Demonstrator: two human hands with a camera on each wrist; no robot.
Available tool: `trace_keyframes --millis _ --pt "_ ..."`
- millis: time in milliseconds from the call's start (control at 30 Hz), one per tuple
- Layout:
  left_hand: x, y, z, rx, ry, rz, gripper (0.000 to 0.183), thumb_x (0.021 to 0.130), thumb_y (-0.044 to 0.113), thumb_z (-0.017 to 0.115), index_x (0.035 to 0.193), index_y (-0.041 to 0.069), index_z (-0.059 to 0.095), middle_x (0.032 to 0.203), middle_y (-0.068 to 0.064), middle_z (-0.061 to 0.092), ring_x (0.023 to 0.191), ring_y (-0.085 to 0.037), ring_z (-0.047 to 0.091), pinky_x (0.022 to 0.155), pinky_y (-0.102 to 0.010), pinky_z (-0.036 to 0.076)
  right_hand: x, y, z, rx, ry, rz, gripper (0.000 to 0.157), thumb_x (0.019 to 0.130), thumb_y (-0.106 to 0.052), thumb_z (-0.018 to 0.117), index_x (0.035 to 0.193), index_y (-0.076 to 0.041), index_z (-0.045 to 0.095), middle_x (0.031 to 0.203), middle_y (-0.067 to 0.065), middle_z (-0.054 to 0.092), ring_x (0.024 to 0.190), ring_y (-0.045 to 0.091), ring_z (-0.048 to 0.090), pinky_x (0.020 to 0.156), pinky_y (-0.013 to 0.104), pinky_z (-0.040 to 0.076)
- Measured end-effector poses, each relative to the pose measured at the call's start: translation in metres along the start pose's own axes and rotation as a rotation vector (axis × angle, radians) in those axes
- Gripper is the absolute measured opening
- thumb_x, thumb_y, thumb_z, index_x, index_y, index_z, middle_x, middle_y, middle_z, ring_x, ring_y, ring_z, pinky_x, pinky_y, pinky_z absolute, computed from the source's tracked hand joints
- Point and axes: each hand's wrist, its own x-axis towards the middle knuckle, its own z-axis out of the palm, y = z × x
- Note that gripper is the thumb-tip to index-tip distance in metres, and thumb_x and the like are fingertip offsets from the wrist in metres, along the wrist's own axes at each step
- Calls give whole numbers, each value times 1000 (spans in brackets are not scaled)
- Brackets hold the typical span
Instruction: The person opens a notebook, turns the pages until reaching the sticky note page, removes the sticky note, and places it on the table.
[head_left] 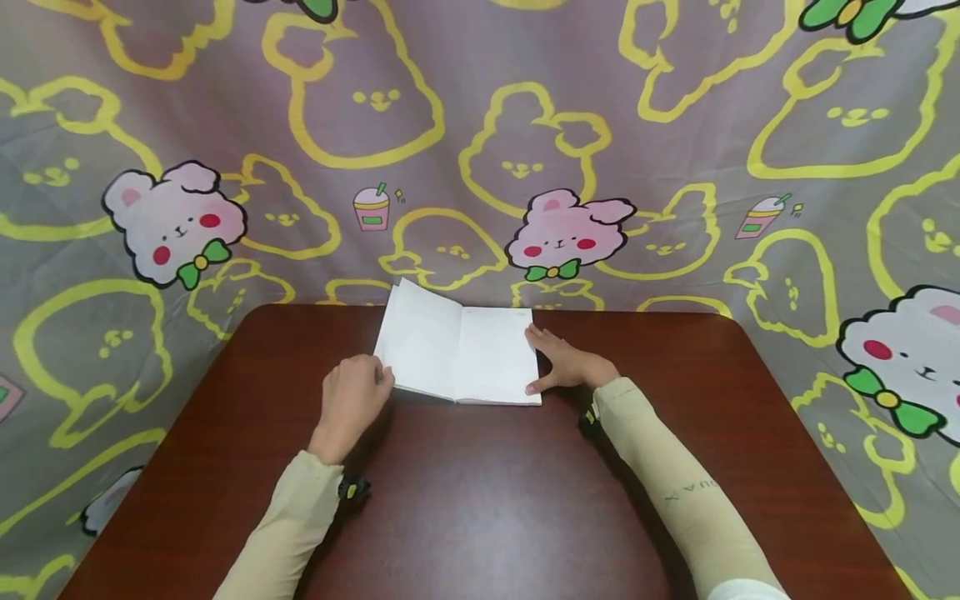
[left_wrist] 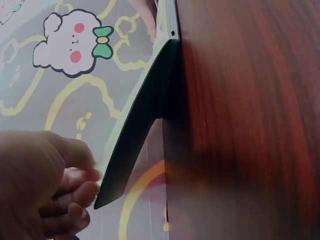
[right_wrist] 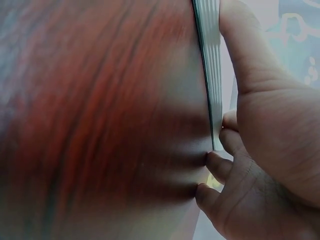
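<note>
An open book (head_left: 495, 354) with blank-looking white pages lies near the table's far edge. Its left half is raised at a slant, and the dark underside of the cover (left_wrist: 140, 120) shows in the left wrist view. My left hand (head_left: 356, 398) pinches the outer edge of that raised half, fingers curled; the exact contact is partly hidden. At the book's right side, my right hand (head_left: 566, 362) rests with thumb and fingers spread. Its thumb (right_wrist: 247, 45) lies along the page block, while the other fingertips touch the side edge and the table.
The book stands on a dark red-brown wooden table (head_left: 480, 500) with rounded far corners. Behind and beside it hangs a grey cloth (head_left: 450, 183) printed with cartoon bears and yellow outlines. Dark wrist straps (head_left: 352, 490) sit at both sleeves.
</note>
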Motion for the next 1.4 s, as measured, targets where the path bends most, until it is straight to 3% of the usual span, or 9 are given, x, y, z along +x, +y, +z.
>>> trace_keyframes --millis 133,533,700,933,1167,1267,1400 --pt "0 -3 2 11 -58 -40 44 91 11 69 52 12 47 51 2 34 49 -16 36 43 -29 30 0 1 2 3 -17 -4 120 84 -43 82 161 4 3 170 22 -2 156 42 -3 123 63 6" --pt "2 -8 13 -11 -156 -125 50 88 11 66 49 16 34 53 6 21 51 -13 25 42 -30 26 0 5 -4 -33 -16 -2 121 83 -43 83 162 1 3 170 19 -2 156 41 -2 124 61 10" --pt "7 -9 19 14 -226 -189 45 84 11 64 50 15 36 54 4 27 52 -18 34 43 -33 31 1 5 -4 -29 -7 6 120 83 -44 83 162 -1 3 171 17 -2 157 40 -4 124 61 8" --pt "9 -9 22 37 -361 -277 29 86 14 66 60 5 55 58 -8 49 54 -25 49 44 -35 38 2 5 -1 -13 -15 4 120 84 -44 83 162 0 3 171 18 -2 157 40 -4 124 62 6" --pt "11 -15 19 -3 -378 -271 42 87 15 67 53 9 44 53 0 32 52 -20 41 45 -32 34 1 2 -4 -14 5 -14 118 85 -41 83 162 1 4 170 19 -1 156 42 -4 123 63 6" --pt "11 -17 18 11 -377 -272 36 87 17 71 60 3 53 54 -3 41 53 -21 44 46 -33 37 1 1 -5 -2 1 -13 118 84 -40 83 162 1 4 170 19 -2 156 42 -4 123 63 6" --pt "13 -16 16 53 -363 -267 29 85 21 77 80 -5 66 63 -12 57 57 -25 52 47 -35 42 -1 1 -4 -11 -11 2 119 84 -41 82 162 1 2 170 19 -3 156 41 -5 123 63 6"
